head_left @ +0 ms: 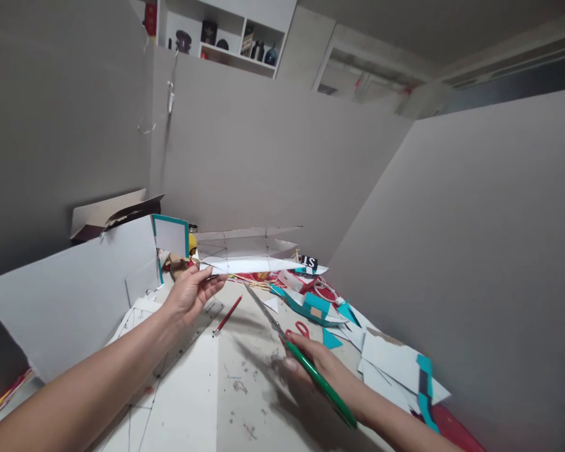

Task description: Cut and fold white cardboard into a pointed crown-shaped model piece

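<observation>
My left hand (195, 292) pinches the near left end of a white sheet (252, 265), holding it above the table; ruled lines show on its upright part. Green-handled scissors (321, 382) are in my right hand (317, 361), whose fingers wrap round the handle. The blades point up and left towards the sheet, apart from it. Between my hands lies a red pencil (228, 316). A small white paper triangle (272, 305) rests just past the blade tips.
White board with drawn lines (183, 389) lies under my left arm. Left stands a large white panel (89, 276). On the right are a teal-and-white cut piece (313, 307), red finger loops (302, 329), a teal triangle (330, 339) and stacked white scraps (390, 358). Grey partitions (263, 150) surround the table.
</observation>
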The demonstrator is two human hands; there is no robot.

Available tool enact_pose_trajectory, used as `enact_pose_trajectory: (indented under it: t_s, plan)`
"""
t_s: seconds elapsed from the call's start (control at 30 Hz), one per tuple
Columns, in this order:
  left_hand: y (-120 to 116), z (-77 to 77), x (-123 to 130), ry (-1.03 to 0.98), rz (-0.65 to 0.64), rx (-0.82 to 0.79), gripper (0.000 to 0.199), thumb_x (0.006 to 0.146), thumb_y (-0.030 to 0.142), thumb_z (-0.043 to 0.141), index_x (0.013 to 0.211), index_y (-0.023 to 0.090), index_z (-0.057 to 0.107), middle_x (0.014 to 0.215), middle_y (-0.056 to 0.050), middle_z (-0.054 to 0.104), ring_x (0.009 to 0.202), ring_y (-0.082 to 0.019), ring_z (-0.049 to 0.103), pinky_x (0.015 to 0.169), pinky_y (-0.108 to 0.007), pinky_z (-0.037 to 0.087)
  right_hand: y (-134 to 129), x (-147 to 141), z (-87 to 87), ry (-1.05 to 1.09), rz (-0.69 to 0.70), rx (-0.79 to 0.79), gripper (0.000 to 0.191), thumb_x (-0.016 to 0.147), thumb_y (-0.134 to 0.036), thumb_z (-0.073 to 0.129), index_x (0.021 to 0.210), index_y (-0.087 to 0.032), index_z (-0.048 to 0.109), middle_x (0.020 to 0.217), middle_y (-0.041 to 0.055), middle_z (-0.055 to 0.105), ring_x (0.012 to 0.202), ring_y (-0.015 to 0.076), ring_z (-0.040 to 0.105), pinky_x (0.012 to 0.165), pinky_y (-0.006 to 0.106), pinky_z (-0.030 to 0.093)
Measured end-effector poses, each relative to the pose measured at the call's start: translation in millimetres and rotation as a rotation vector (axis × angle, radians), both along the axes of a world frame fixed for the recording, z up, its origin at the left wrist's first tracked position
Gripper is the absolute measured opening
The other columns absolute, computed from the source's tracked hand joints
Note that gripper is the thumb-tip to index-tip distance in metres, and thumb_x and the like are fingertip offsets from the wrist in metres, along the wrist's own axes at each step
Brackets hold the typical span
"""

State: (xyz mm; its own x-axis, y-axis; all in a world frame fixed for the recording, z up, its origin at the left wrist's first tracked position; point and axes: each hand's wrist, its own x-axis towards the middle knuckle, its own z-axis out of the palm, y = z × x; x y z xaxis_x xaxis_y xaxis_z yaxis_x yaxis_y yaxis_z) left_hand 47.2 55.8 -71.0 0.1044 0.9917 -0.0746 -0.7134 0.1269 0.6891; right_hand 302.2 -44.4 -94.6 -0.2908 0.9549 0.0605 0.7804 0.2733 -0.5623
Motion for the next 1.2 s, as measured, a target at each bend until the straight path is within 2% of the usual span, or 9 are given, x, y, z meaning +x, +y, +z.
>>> enact_pose_trajectory:
  t_s: [0.13,0.33,0.63,0.83,0.97,1.2]
  plan:
    - [-5,4.1,3,-0.001,-0.012,0.008,0.018,0.087,-0.001,0.053,0.080,0.015,0.050,0.071,-0.007,0.069,0.067,-0.016,0.073,0.062,-0.023,0.062,1,0,0.4,0.009,0.018,0.017,0.035,0.088,-0.055,0.046,0.084,-0.022,0.059,0.078,0.0057,0.064,0.072,0.0228,0.059,0.066,0.031,0.047]
    - [-12,2.7,9,0.020,-0.060,0.005,0.018,0.086,-0.002,0.055,0.077,0.013,0.054,0.072,-0.007,0.069,0.069,-0.016,0.073,0.063,-0.022,0.062,6,-4,6.3,-0.027,0.076,-0.032,0.034,0.091,-0.053,0.046,0.093,-0.021,0.058,0.083,0.0057,0.065,0.076,0.0219,0.059,0.070,0.031,0.048]
    - [-17,-12.1,20,0.079,-0.153,0.007,0.021,0.083,-0.005,0.057,0.080,0.015,0.052,0.068,-0.003,0.067,0.068,-0.016,0.073,0.062,-0.021,0.061,8,-5,6.8,-0.017,0.101,-0.040,0.036,0.092,-0.055,0.045,0.082,-0.021,0.050,0.077,0.0024,0.056,0.070,0.0183,0.052,0.067,0.030,0.046]
    - [-20,-14.3,23,0.137,-0.200,0.023,0.021,0.083,-0.006,0.056,0.091,0.012,0.053,0.072,-0.008,0.071,0.062,-0.015,0.072,0.057,-0.020,0.061,8,-1,3.1,-0.040,0.087,-0.046,0.035,0.091,-0.052,0.046,0.077,-0.021,0.047,0.072,0.0002,0.049,0.065,0.0163,0.045,0.063,0.028,0.042]
    - [-20,-15.9,23,0.160,-0.204,0.032,0.025,0.084,-0.007,0.054,0.100,0.012,0.052,0.073,-0.009,0.072,0.062,-0.016,0.072,0.058,-0.021,0.061,8,-1,2.2,-0.011,0.094,-0.058,0.038,0.090,-0.054,0.046,0.073,-0.020,0.046,0.067,-0.0013,0.045,0.062,0.0151,0.041,0.062,0.027,0.041]
    - [-16,-19.9,23,0.173,-0.199,0.043,0.028,0.082,-0.007,0.057,0.097,0.016,0.048,0.064,-0.004,0.070,0.062,-0.016,0.073,0.057,-0.021,0.061,9,2,-1.2,0.043,0.118,-0.063,0.042,0.089,-0.057,0.050,0.069,-0.020,0.048,0.062,-0.0028,0.044,0.060,0.0138,0.039,0.060,0.027,0.041]
